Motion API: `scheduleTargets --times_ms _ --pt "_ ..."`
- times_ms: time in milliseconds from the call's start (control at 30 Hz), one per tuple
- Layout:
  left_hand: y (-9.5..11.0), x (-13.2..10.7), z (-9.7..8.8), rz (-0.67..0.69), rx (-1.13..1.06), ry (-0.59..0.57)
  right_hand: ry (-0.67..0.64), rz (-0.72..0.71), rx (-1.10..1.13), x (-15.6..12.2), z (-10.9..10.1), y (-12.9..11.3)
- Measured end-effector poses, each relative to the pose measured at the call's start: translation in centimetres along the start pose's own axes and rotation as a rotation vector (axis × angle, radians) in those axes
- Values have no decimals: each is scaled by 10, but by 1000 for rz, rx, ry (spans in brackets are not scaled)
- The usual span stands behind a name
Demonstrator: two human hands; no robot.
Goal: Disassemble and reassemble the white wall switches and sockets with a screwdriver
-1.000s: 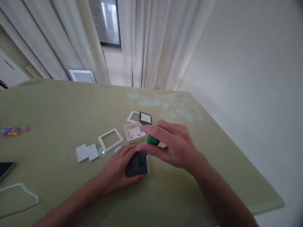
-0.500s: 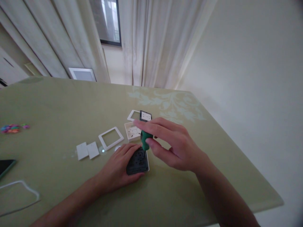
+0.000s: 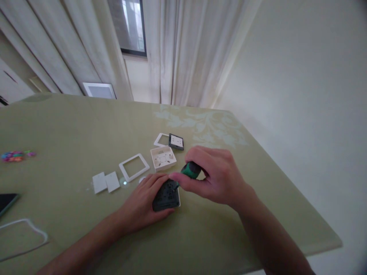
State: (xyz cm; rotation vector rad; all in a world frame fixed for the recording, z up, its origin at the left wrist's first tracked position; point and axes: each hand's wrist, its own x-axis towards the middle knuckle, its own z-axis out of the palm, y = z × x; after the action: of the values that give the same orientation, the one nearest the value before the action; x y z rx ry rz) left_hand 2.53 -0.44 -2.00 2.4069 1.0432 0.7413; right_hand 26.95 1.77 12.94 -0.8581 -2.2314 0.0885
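Note:
My left hand (image 3: 149,202) is wrapped round the left side of a dark grey socket or switch module (image 3: 166,196) with a pale rim, bracing it on the table. Between the thumb and curled fingers of my right hand (image 3: 213,175) is a short screwdriver (image 3: 190,170) with a green and black handle. It leans to the right, and its tip is at the module's upper right part. Whether the tip sits in a screw is too small to tell. Just beyond stands an open white back box (image 3: 163,158).
A white frame (image 3: 123,168) and two white cover plates (image 3: 99,183) lie left of my hands. Behind the box are another frame (image 3: 159,134) and a dark-edged module (image 3: 176,141). Farther left are a white cable (image 3: 28,220), a dark flat device (image 3: 8,201) and small colourful items (image 3: 14,156).
The screwdriver has gone from nearly upright to leaning right. My right fingers, stretched over its top before, are now curled round the handle. My left hand and the module stay in place.

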Motion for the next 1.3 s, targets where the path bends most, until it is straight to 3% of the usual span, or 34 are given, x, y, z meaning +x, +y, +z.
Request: scheduleTargets --times_ms 233,567,767,933,1033,1133,1300 --pt "1 -1 -1 43 44 -10 -100 32 152 2 -3 -1" --pt "0 -4 0 118 115 -22 11 -2 -63 -2 0 0" --pt "6 -1 -5 55 50 2 225 37 58 1 -11 -4" --pt "9 -1 -22 -195 -331 90 542 104 128 2 -22 -1" --pt "10 -2 -26 -274 -526 163 672 146 147 0 -22 1" --pt "11 -1 -24 -361 -748 224 669 151 175 -1 -22 3" --pt "13 7 -20 -629 -1517 240 500 138 260 2 -24 5"
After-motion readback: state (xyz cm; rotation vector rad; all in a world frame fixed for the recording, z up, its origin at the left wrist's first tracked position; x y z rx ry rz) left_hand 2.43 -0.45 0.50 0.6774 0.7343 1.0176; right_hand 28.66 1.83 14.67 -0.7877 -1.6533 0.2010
